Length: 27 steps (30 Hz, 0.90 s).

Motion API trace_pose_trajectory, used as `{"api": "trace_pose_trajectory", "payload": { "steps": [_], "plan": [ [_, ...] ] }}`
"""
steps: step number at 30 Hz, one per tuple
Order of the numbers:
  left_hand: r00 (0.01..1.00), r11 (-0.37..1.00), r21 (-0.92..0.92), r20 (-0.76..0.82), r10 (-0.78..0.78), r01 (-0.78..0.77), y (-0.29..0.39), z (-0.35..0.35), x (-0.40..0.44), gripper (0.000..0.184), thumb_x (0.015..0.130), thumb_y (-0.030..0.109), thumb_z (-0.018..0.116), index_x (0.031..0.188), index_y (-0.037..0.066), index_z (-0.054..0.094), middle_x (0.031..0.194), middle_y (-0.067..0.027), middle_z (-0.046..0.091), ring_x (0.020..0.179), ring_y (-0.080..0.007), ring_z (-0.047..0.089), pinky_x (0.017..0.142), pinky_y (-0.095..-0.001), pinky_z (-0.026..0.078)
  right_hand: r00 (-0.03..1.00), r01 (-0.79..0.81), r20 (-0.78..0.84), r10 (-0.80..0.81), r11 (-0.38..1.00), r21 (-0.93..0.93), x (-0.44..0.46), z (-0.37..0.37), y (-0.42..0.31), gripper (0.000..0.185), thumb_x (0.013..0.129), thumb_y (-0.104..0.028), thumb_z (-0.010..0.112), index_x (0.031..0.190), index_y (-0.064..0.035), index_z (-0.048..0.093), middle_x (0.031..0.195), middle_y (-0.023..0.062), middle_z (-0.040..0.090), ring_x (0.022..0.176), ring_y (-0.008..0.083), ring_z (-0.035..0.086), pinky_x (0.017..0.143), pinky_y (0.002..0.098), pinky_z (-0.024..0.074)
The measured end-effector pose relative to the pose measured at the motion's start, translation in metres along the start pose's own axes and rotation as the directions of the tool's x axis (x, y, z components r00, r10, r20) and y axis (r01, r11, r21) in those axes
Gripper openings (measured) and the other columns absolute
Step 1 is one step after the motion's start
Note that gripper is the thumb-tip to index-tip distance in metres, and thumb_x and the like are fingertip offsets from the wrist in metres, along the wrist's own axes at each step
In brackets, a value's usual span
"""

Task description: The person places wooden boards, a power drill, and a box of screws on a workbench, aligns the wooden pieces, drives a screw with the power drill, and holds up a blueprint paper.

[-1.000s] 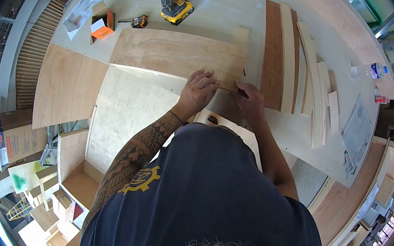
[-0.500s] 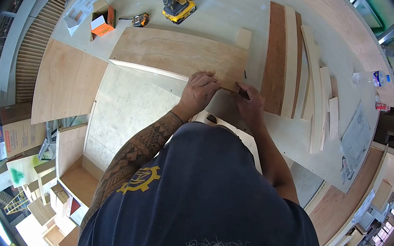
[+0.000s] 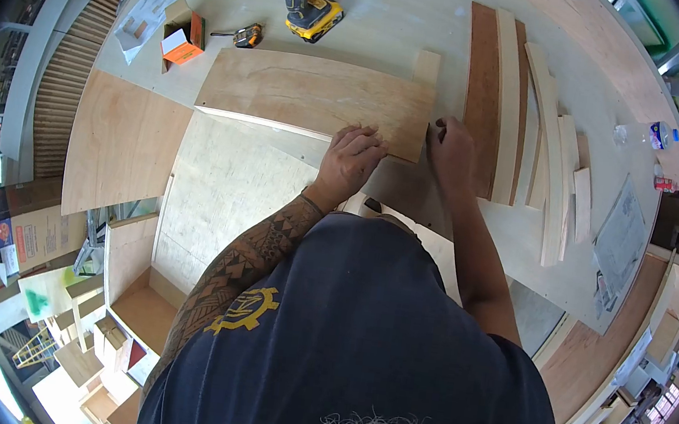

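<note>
A long plywood panel (image 3: 319, 97) lies across the near part of the worktable, with a pale wooden strip (image 3: 427, 66) showing behind its right end. My left hand (image 3: 351, 159) grips its front edge, fingers bent over the top face. Just off the right end of the panel, my right hand (image 3: 453, 151) is closed, index finger and thumb drawn together. Whatever is between those fingers is too small and dark to name.
Behind the panel are a yellow-black cordless drill (image 3: 316, 17), a tape measure (image 3: 248, 36) and an orange box (image 3: 183, 45). Several wooden strips (image 3: 506, 105) lie to the right. Farther right are a plastic bottle (image 3: 658, 135) and paper sheets (image 3: 623, 219).
My right hand has moved from the panel's front right corner back along its right end. My left hand stays on the front edge. The whole view has shifted slightly.
</note>
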State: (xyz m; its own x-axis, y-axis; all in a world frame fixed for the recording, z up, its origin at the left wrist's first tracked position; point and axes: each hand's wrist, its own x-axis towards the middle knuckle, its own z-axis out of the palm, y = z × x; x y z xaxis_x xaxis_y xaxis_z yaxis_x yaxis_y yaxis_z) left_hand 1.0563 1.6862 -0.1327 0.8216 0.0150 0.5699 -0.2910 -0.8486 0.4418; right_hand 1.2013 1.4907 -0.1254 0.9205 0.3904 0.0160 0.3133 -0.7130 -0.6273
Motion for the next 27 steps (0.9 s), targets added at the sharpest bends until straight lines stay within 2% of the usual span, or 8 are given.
{"api": "trace_pose_trajectory", "payload": {
  "steps": [2, 9, 11, 14, 18, 20, 23, 27],
  "plan": [
    [1.000, 1.000, 0.008, -0.009, 0.008, -0.008, 0.001, 0.000, -0.003, 0.015, 0.088, 0.009, 0.077, 0.103, 0.011, 0.077, 0.111, -0.0046, 0.072, 0.121, -0.0272, 0.068, 0.110, -0.0493, 0.050, 0.997, 0.046, -0.059, -0.052, 0.995, -0.087, 0.002, 0.010, -0.004, 0.020, 0.096, -0.019, 0.069, 0.104, -0.0005, 0.068, 0.103, 0.0207, 0.070, 0.095, 0.0422, 0.070, 0.080, 0.0502, 0.0556],
    [0.999, 0.999, 0.017, -0.026, 0.027, -0.027, 0.000, 0.001, -0.009, 0.020, 0.085, 0.008, 0.082, 0.104, 0.011, 0.077, 0.114, -0.0053, 0.071, 0.122, -0.0284, 0.068, 0.108, -0.0513, 0.051, 0.980, 0.051, -0.180, -0.088, 0.979, -0.199, -0.004, 0.021, 0.005, 0.020, 0.099, -0.017, 0.066, 0.104, 0.0021, 0.064, 0.098, 0.0216, 0.069, 0.092, 0.0396, 0.071, 0.079, 0.0485, 0.0563],
    [0.999, 0.999, 0.028, -0.021, 0.031, -0.030, -0.003, 0.001, -0.010, 0.020, 0.084, 0.008, 0.083, 0.103, 0.011, 0.077, 0.113, -0.0052, 0.071, 0.123, -0.0283, 0.067, 0.108, -0.0514, 0.051, 0.970, -0.144, -0.164, 0.181, 0.966, 0.215, -0.014, -0.003, -0.017, 0.019, 0.100, -0.015, 0.067, 0.107, 0.0025, 0.065, 0.098, 0.0224, 0.072, 0.090, 0.0358, 0.073, 0.080, 0.0431, 0.0574],
    [0.999, 0.999, 0.017, -0.022, 0.034, -0.033, -0.004, 0.001, -0.013, 0.021, 0.082, 0.008, 0.083, 0.101, 0.012, 0.076, 0.111, -0.0050, 0.070, 0.124, -0.0279, 0.066, 0.109, -0.0514, 0.051, 0.993, 0.020, -0.113, 0.031, 0.905, 0.424, -0.031, -0.018, -0.051, 0.021, 0.102, -0.015, 0.068, 0.114, 0.0021, 0.068, 0.100, 0.0181, 0.073, 0.086, 0.0269, 0.071, 0.082, 0.0379, 0.0564],
    [0.998, 0.999, -0.022, -0.042, 0.043, -0.044, -0.006, 0.002, -0.013, 0.021, 0.081, 0.009, 0.081, 0.102, 0.010, 0.074, 0.110, -0.0066, 0.069, 0.121, -0.0302, 0.066, 0.108, -0.0510, 0.051, 0.988, 0.152, -0.052, -0.147, 0.837, 0.525, -0.054, 0.012, -0.066, 0.025, 0.100, -0.010, 0.070, 0.122, -0.0008, 0.068, 0.105, 0.0219, 0.075, 0.094, 0.0313, 0.075, 0.083, 0.0403, 0.0582],
    [0.996, 0.996, -0.080, -0.080, 0.036, -0.043, -0.009, 0.002, -0.015, 0.021, 0.082, 0.010, 0.078, 0.103, 0.008, 0.073, 0.110, -0.0083, 0.069, 0.117, -0.0331, 0.066, 0.105, -0.0508, 0.052, 0.966, 0.251, -0.149, -0.211, 0.904, 0.347, -0.061, 0.033, -0.063, 0.026, 0.100, -0.010, 0.070, 0.124, -0.0002, 0.068, 0.107, 0.0212, 0.076, 0.096, 0.0301, 0.076, 0.085, 0.0415, 0.0584],
    [0.993, 0.986, -0.167, -0.112, -0.023, 0.004, -0.014, 0.011, -0.021, 0.020, 0.085, 0.010, 0.076, 0.105, 0.009, 0.070, 0.109, -0.0105, 0.067, 0.111, -0.0357, 0.066, 0.099, -0.0486, 0.054, 0.970, 0.240, -0.121, -0.210, 0.896, 0.374, -0.065, 0.040, -0.061, 0.027, 0.103, -0.011, 0.067, 0.127, 0.0021, 0.066, 0.112, 0.0229, 0.075, 0.102, 0.0321, 0.075, 0.090, 0.0416, 0.0582],
    [0.978, 0.870, -0.458, -0.001, -0.208, 0.184, -0.005, -0.019, -0.014, 0.018, 0.095, 0.015, 0.072, 0.112, 0.009, 0.069, 0.112, -0.0124, 0.067, 0.111, -0.0346, 0.065, 0.098, -0.0452, 0.055, 0.988, 0.150, -0.045, -0.146, 0.884, 0.443, -0.066, 0.037, -0.070, 0.034, 0.105, -0.012, 0.062, 0.134, 0.0062, 0.059, 0.120, 0.0243, 0.073, 0.109, 0.0310, 0.072, 0.094, 0.0407, 0.0567]
  ]
}}
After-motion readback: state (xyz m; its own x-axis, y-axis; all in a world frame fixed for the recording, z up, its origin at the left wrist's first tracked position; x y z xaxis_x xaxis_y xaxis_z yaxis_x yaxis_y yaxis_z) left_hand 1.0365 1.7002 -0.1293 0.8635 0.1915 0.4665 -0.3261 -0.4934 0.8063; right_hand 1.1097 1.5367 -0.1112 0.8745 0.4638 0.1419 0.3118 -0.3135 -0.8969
